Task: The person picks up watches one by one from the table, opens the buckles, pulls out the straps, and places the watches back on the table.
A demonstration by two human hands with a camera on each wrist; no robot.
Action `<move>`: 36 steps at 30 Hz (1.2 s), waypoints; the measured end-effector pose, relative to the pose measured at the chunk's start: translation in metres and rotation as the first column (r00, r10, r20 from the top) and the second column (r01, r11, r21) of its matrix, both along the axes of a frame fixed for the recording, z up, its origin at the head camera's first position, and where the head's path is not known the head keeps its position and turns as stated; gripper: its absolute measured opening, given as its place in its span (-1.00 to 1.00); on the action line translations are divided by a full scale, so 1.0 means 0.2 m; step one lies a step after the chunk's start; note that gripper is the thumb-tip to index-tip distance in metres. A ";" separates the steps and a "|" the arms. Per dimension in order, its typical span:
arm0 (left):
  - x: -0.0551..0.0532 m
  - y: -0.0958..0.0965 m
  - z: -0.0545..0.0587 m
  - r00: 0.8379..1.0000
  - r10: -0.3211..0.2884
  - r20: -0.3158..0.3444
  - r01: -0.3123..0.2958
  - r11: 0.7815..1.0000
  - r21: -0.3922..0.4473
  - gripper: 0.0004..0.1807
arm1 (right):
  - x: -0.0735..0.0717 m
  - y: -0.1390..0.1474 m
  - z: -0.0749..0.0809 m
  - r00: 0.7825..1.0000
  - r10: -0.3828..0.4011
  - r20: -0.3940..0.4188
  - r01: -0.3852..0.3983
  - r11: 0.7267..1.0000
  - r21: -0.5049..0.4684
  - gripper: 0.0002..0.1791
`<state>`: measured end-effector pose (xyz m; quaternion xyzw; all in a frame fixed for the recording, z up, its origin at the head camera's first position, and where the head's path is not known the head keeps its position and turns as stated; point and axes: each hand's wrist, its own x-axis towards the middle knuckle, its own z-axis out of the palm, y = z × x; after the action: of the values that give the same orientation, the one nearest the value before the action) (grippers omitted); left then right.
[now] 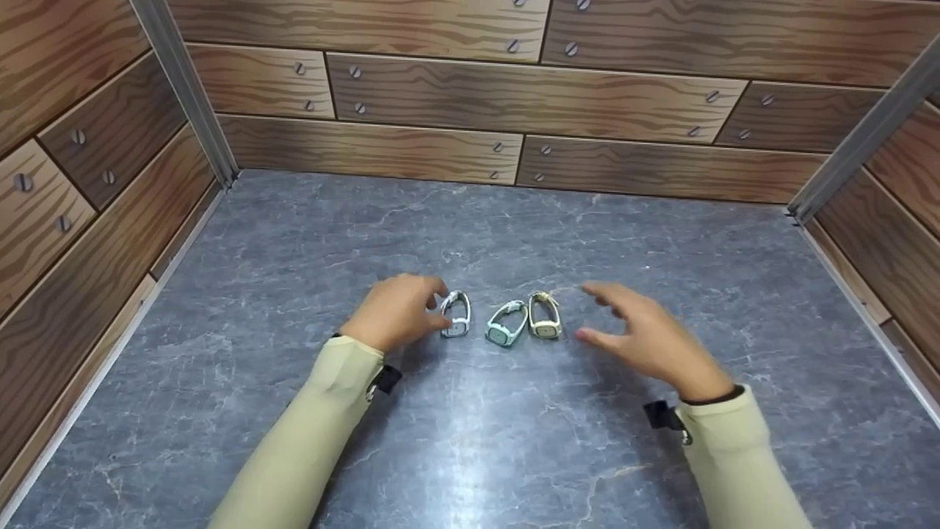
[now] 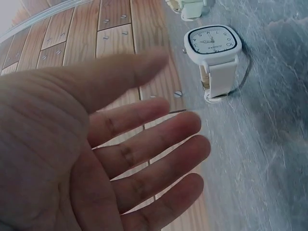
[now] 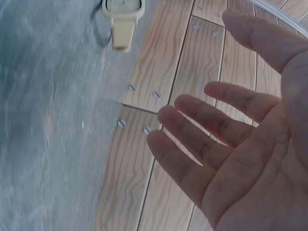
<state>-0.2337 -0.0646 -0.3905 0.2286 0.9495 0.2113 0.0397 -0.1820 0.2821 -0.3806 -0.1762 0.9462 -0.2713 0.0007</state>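
Note:
Three wristwatches with their straps buckled into loops lie on the grey marbled surface. The white watch [image 1: 457,328] is leftmost, the mint green watch [image 1: 499,335] is in the middle, and the cream watch [image 1: 546,330] is right beside the green one. My left hand [image 1: 399,312] is just left of the white watch, fingers relaxed and apart from it in the left wrist view, where the square white watch [image 2: 214,44] shows its dial. To the right of the cream watch, my right hand [image 1: 650,338] hovers with thumb and fingers spread, holding nothing. The right wrist view shows the cream watch [image 3: 123,31] partly cut off.
Wood-plank patterned walls [image 1: 514,95] close in the back and both sides. Grey metal posts [image 1: 192,95] stand at the back corners. The marbled surface [image 1: 470,228] stretches between the walls. A small black device [image 1: 385,378] is strapped at each wrist.

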 end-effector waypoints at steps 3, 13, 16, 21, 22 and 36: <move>0.00 0.01 -0.01 1.000 -0.017 0.021 0.017 1.000 -0.004 -0.54 | -0.01 -0.04 -0.02 0.998 0.058 0.006 -0.058 0.998 -0.039 -0.30; 0.01 0.02 -0.04 0.998 0.025 0.051 -0.027 0.999 0.023 -0.68 | -0.06 -0.20 -0.01 0.984 0.157 0.080 -0.139 0.971 -0.192 -0.57; 0.00 0.02 -0.04 0.999 0.024 0.029 -0.024 1.000 0.017 -0.70 | -0.08 -0.26 0.00 0.987 0.143 0.068 -0.124 0.965 -0.229 -0.59; 0.01 0.05 -0.05 1.000 0.013 0.004 -0.013 1.000 -0.001 -0.75 | -0.08 -0.33 -0.01 0.983 0.181 0.029 -0.169 0.957 -0.237 -0.62; 0.01 0.05 -0.05 1.000 0.013 -0.003 -0.013 1.000 -0.003 -0.76 | -0.08 -0.34 -0.02 0.982 0.186 0.019 -0.176 0.957 -0.231 -0.63; 0.03 0.09 -0.08 0.998 0.004 -0.066 -0.005 1.000 -0.019 -0.81 | -0.04 -0.34 -0.06 0.985 0.171 -0.002 -0.169 0.974 -0.153 -0.65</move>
<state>-0.2286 -0.0466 -0.4073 0.2330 0.9528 0.1946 0.0100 -0.1907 0.2143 -0.3922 -0.2547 0.9041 -0.3427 0.0157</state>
